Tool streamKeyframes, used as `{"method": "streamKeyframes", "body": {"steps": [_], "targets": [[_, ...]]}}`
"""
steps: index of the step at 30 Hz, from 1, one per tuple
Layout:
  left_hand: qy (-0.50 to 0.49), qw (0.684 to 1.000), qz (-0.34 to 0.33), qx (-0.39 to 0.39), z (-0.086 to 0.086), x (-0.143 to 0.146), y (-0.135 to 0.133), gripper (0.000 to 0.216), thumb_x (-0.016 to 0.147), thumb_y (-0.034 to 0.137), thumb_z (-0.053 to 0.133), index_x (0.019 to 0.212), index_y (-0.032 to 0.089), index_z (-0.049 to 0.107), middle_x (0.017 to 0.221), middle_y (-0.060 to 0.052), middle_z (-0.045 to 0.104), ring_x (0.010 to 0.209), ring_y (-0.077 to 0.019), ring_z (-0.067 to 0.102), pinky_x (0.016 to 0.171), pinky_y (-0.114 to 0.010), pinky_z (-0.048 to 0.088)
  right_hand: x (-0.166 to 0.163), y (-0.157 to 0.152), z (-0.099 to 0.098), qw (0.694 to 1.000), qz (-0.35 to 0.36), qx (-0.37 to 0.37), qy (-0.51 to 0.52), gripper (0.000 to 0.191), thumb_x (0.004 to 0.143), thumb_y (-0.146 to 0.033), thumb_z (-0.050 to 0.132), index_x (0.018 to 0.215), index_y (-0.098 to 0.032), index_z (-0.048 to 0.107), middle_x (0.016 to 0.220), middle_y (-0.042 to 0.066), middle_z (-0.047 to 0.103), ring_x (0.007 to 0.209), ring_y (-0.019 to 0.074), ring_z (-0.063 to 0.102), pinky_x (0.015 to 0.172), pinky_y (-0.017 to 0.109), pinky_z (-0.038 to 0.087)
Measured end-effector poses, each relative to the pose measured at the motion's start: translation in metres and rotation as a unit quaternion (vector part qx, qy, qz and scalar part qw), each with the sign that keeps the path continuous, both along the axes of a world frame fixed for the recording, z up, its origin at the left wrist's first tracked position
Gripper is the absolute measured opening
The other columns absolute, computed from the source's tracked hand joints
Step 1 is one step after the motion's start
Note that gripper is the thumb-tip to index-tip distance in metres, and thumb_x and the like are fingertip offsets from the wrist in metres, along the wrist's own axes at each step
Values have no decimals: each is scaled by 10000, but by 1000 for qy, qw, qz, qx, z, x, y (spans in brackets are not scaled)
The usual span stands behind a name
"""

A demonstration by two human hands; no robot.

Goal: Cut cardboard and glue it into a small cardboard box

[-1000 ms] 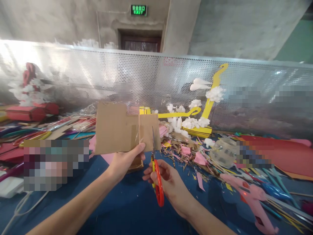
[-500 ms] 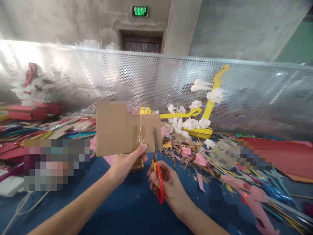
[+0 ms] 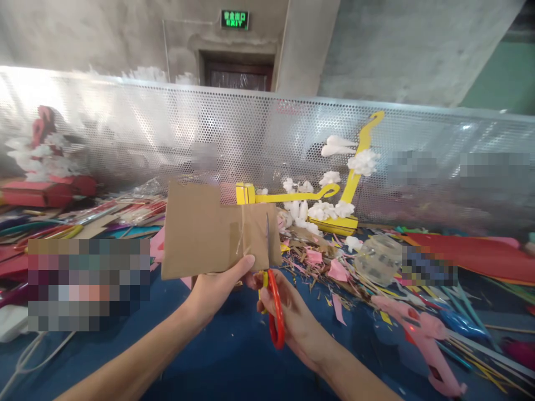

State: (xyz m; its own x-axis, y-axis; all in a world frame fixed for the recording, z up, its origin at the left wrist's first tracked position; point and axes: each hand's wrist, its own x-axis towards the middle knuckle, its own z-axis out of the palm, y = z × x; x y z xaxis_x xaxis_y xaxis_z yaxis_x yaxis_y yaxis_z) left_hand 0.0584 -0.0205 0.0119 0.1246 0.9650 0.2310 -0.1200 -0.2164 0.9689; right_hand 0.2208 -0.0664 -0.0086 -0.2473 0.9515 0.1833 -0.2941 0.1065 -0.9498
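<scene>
My left hand [image 3: 223,287] grips a stepped piece of brown cardboard [image 3: 194,228] at its lower edge, thumb on the near face. A clear tape strip crosses the cardboard near the thumb. In my right hand [image 3: 288,309] is a pair of scissors [image 3: 276,320] with red and yellow handles, fingers through the loops. The scissors' blades point up and are across the cardboard's right part, with a cut line showing there. One blade lies on the near face; the other is hidden behind the board.
A pink glue gun [image 3: 412,328] lies at the right. Paper scraps [image 3: 313,256] and a tape roll [image 3: 378,259] are beyond my right hand. Yellow card shapes with white tufts [image 3: 351,192] stand by the perforated metal screen [image 3: 163,128]. Red card [image 3: 472,253] lies at far right.
The scissors have moved further up into the cardboard from its lower edge, and the right-hand strip now stands slightly apart. The cardboard has come a little lower and tilted.
</scene>
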Motion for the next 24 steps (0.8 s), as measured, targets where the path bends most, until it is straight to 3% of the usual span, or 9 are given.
{"method": "streamKeyframes", "body": {"steps": [2,6,11,18,21,24], "targets": [[-24,999,-22,-28,-2,-3,1,399,864,464,731,601,168,687,613,-39,687,625,-161,660,689,-285,578,-1,-1,1,1000,13,-13,15,381,852,-526,783,1068,-244,647,1162,49,656,1062,182,609,885,296,495],[-19,999,-8,-43,-2,-5,2,395,850,475,742,620,159,685,618,-34,675,603,-141,634,619,-247,553,-1,0,-1,998,37,-30,33,405,849,-495,801,1113,-226,653,1127,65,707,1041,190,672,985,354,489],[-7,999,-5,-49,3,-4,-1,392,847,467,734,622,151,675,633,-40,667,598,-140,620,588,-244,543,-2,1,-4,999,17,-35,27,413,840,-482,816,1117,-222,654,1080,53,731,1020,182,699,973,345,507],[-33,997,-14,-67,-1,-2,1,364,838,467,750,676,149,683,646,-39,673,578,-144,623,575,-259,556,-9,1,-7,997,-12,-65,28,456,796,-540,831,1029,-196,642,929,32,706,848,160,699,826,307,540],[-48,997,-29,-58,-4,0,1,348,849,448,746,665,157,689,618,-30,672,548,-148,626,577,-272,566,-10,0,-8,997,-26,-66,26,501,748,-605,837,988,-213,639,951,13,653,834,137,643,789,280,538],[-30,999,-27,-30,-5,2,-1,348,855,421,739,624,165,692,603,-36,688,571,-164,653,640,-291,587,-8,-2,-10,998,-21,-62,13,523,755,-671,792,999,-235,637,1016,16,622,896,147,611,864,308,537]]}}
